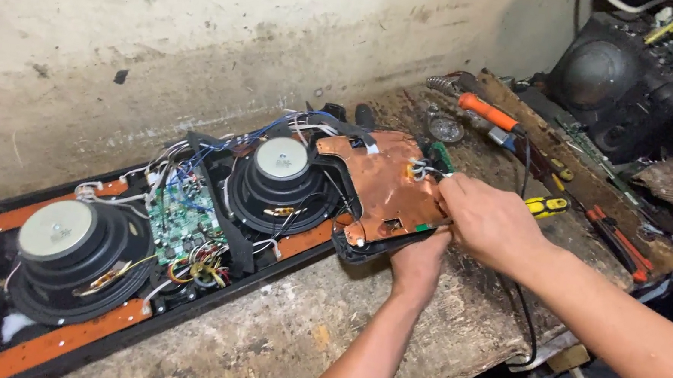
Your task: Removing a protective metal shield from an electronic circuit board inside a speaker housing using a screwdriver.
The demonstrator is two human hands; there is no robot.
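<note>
No pkgs, signs or screens; only round silver labels on both speaker magnets [57,228], [282,158].

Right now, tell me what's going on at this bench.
A person is working on an opened speaker cabinet lying on a rough wooden bench. The left hand supports a copper-coloured plate from below at its near edge, while the right hand grips its right edge by the white wires. Two speaker cones and a green circuit board lie exposed. Screwdrivers lie behind.
</note>
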